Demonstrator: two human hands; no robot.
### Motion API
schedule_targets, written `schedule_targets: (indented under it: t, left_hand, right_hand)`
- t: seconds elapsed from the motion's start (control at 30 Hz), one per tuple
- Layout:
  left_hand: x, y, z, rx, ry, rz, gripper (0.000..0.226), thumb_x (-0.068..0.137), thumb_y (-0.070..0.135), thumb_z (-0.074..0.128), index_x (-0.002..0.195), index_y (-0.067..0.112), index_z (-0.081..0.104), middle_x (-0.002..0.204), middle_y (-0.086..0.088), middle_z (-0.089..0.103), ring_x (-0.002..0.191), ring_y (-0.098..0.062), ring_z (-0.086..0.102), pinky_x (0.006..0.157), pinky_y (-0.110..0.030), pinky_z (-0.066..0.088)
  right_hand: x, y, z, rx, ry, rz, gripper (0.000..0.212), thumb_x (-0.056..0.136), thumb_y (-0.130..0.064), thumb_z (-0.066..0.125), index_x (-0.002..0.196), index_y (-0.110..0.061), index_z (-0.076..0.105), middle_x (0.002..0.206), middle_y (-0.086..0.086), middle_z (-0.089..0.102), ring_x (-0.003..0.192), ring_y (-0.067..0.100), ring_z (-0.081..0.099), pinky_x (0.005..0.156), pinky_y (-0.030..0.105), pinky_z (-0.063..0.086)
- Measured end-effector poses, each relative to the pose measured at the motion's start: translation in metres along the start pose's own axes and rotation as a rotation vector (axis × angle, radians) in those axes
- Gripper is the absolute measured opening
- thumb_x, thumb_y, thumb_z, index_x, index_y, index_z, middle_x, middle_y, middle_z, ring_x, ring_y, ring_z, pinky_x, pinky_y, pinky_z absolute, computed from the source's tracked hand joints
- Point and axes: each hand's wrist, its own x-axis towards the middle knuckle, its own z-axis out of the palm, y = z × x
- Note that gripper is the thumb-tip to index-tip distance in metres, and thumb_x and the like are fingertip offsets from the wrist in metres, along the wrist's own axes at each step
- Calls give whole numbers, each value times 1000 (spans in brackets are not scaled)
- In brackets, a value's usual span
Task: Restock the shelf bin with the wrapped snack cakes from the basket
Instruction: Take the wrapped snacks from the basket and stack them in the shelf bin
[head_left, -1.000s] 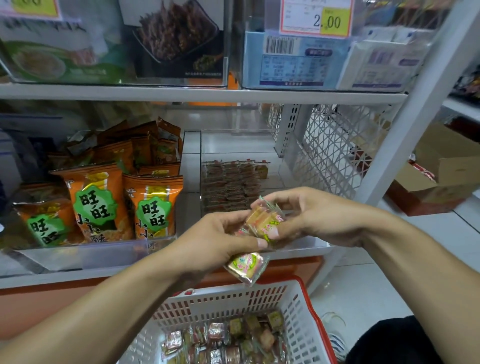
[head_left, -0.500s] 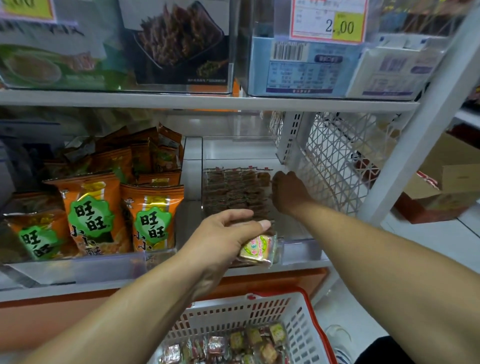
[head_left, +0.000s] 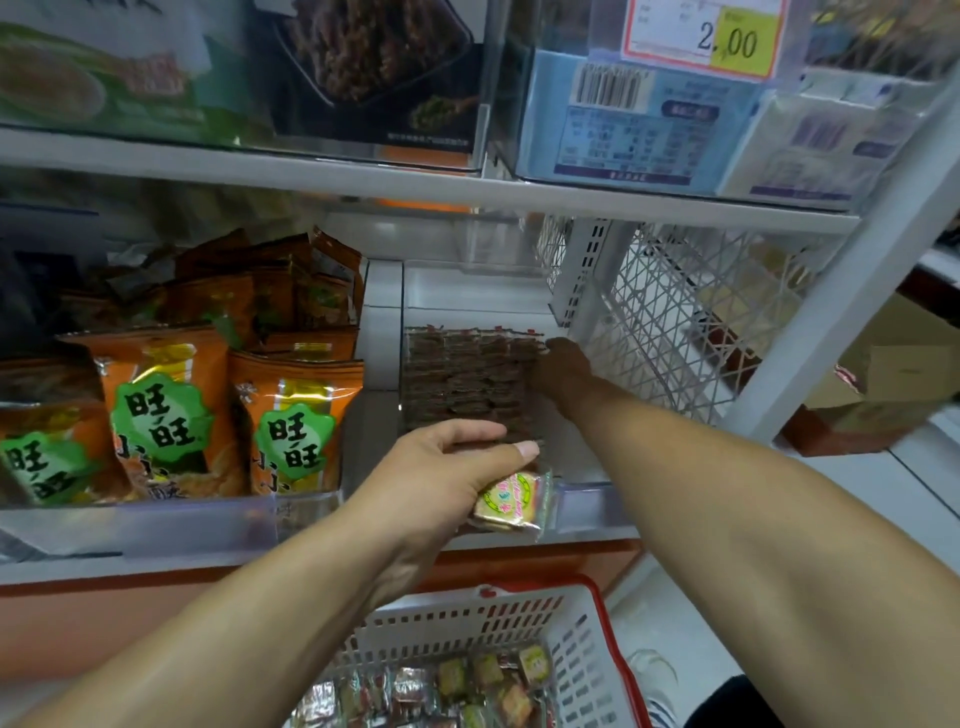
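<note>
The wrapped snack cake (head_left: 508, 500) that I follow now is in the left hand (head_left: 441, 467), just in front of the clear front wall of the shelf bin (head_left: 582, 506). The thumb lies over the top of the cake and the fingers are curled around it, so I see this hand gripping it; the yellow and green label faces the camera. Inside the shelf bin there are rows of dark wrapped cakes (head_left: 467, 379), packed tight from the front toward the middle, and the back part of the bin floor is bare. The right hand (head_left: 563, 366) is deep in the bin, at the right back corner of these rows and touching them. It is in shadow and I see only its back, so I cannot tell if it holds something or if the fingers are straight. Below the shelf stands the basket (head_left: 582, 654), white with a red rim, and more wrapped cakes (head_left: 467, 686) of mixed colours lie loose in it. To the left of the bin I see orange snack bags (head_left: 296, 421) with green labels, standing upright in another clear bin. On the upper shelf, above the bin, there is a price tag (head_left: 704, 39) that reads 2.00. At the right, a white mesh panel (head_left: 691, 322) closes the side of the shelf.
</note>
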Motion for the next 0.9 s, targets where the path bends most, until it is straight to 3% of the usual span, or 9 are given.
schedule_targets:
  t: [0.1,0.23,0.33,0.43,0.5,0.6,0.67,0.8,0.9]
  left_hand:
    - [-3,2,0,17,-1,21,42,74,23,88,112,15,74,93,-9,81,76,-19,78,61,-26,58]
    - [-9,6,1,41,55,63,45,70,32,90,110,15,76,99,-8,80,89,-23,78,85,-42,63]
    - [-18,8,1,68,158,131,33,78,36,88,105,20,78,102,-4,80,100,-24,75,94,-49,60]
    - [-28,11,-3,72,258,224,30,81,38,84,105,22,77,103,-1,79,102,-21,74,94,-47,61]
    - [-35,13,-4,86,286,274,29,83,41,83,106,24,76,103,3,78,102,-17,73,94,-46,60]
    - [-43,14,-6,103,276,324,26,83,43,80,103,27,76,98,10,78,98,-10,73,87,-35,61]
    - [-46,15,-5,23,245,317,18,94,37,70,107,25,74,101,7,79,99,-17,75,89,-42,62]
    - [-51,27,-9,-455,118,193,25,107,13,43,123,11,63,116,-13,76,101,-35,76,75,-51,65]
    - [-55,28,-13,-455,60,147,34,101,-1,42,126,9,63,119,-16,75,103,-36,75,71,-47,66]
  right_hand:
    - [-9,-3,-11,-111,-4,-21,52,90,-18,65,137,-4,49,141,19,53,124,33,55,82,26,41]
    - [-52,-24,-35,-81,-6,-195,56,89,-9,66,142,-14,46,139,12,52,120,28,58,81,27,49]
    - [-121,-50,-58,44,71,-412,22,92,-39,66,109,-26,60,98,-5,68,87,16,67,64,27,47]
    - [-204,-57,-79,223,-286,-384,56,74,-74,66,93,-22,54,68,-3,67,56,13,61,50,31,49]
    - [-244,-45,-82,322,-453,-351,56,74,-64,76,94,-19,50,67,-3,62,56,16,59,49,32,51]
    - [-265,-32,-76,478,-402,-370,34,85,-17,79,96,-14,48,72,4,56,63,23,58,57,36,54]
    - [-264,-32,-74,589,-381,-315,30,86,-2,74,99,-9,47,71,4,59,62,24,61,59,35,58]
    - [-261,-31,-75,677,-357,-249,28,94,-3,66,116,-15,56,77,6,63,66,21,68,61,30,58]
    - [-264,-23,-73,730,-375,-185,27,98,-4,60,121,-18,63,83,10,62,66,19,64,60,24,55]
